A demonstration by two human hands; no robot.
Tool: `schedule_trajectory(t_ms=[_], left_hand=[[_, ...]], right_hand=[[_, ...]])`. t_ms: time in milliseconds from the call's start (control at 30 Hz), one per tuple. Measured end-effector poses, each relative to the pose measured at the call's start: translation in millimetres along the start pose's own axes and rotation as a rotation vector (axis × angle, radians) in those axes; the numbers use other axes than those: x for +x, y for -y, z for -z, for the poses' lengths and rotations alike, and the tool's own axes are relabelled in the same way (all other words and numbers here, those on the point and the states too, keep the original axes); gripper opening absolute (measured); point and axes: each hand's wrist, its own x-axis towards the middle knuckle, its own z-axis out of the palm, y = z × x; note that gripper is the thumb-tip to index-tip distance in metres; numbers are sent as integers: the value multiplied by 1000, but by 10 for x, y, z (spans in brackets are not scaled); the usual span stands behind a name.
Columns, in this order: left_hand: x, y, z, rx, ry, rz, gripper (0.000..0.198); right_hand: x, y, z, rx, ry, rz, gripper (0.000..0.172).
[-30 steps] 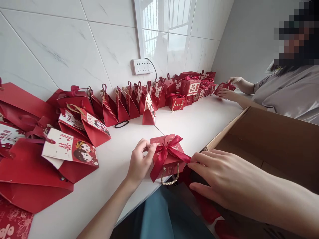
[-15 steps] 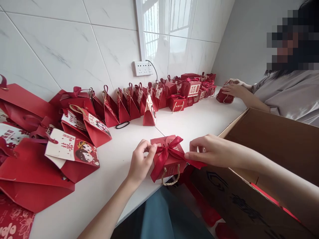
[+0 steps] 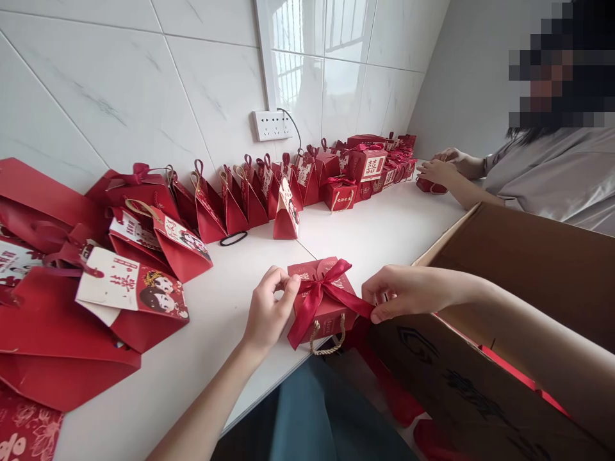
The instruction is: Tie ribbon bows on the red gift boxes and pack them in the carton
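Note:
A small red gift box (image 3: 323, 307) with a red ribbon bow and a gold rope handle sits at the near edge of the white counter (image 3: 384, 230). My left hand (image 3: 269, 310) pinches the left loop of the ribbon against the box. My right hand (image 3: 408, 291) pinches the ribbon's right tail beside the box, fingers closed on it. Both ribbon ends are drawn apart across the box top.
Red paper gift bags (image 3: 134, 288) lie heaped at the left and stand in a row along the tiled wall (image 3: 250, 198). An open cardboard box (image 3: 519, 269) sits at my right. Another person's hands (image 3: 439, 169) hold a red box at the far right. A black hair band (image 3: 234, 239) lies on the counter.
My right hand rose from flat beside the box, took the ribbon's right tail and closed into a pinch. The left hand kept its grip. The other person drew a red box closer.

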Motion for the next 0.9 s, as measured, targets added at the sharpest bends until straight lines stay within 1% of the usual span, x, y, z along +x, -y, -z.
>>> schedule_trajectory(t_ms=[167, 267, 333, 433, 500, 600, 700, 767, 833, 900], left_hand=[[2, 7, 7, -8, 1, 2, 33], [4, 12, 13, -12, 5, 0, 33], [3, 16, 14, -11, 6, -3, 33], [-1, 20, 11, -12, 2, 3, 33], [-2, 22, 8, -16, 2, 14, 33], [0, 23, 10, -26, 5, 25, 33], [9, 18, 22, -36, 16, 25, 33], [14, 14, 30, -40, 23, 19, 34], [15, 11, 37, -35, 21, 6, 35], [14, 4, 44, -26, 20, -13, 35]], right_hand=[[86, -113, -6, 37, 38, 32, 21], [134, -149, -15, 68, 47, 23, 22], [163, -172, -30, 80, 43, 9, 23], [214, -207, -75, 71, 46, 26, 28], [252, -229, -116, 39, 54, 39, 31], [284, -253, -154, -73, 82, -3, 26], [234, -264, -81, -195, 104, -83, 23], [149, -256, 36, -265, 32, -159, 26], [52, -228, 160, -323, -115, -238, 36], [-16, -186, 236, -320, -269, -238, 48]])
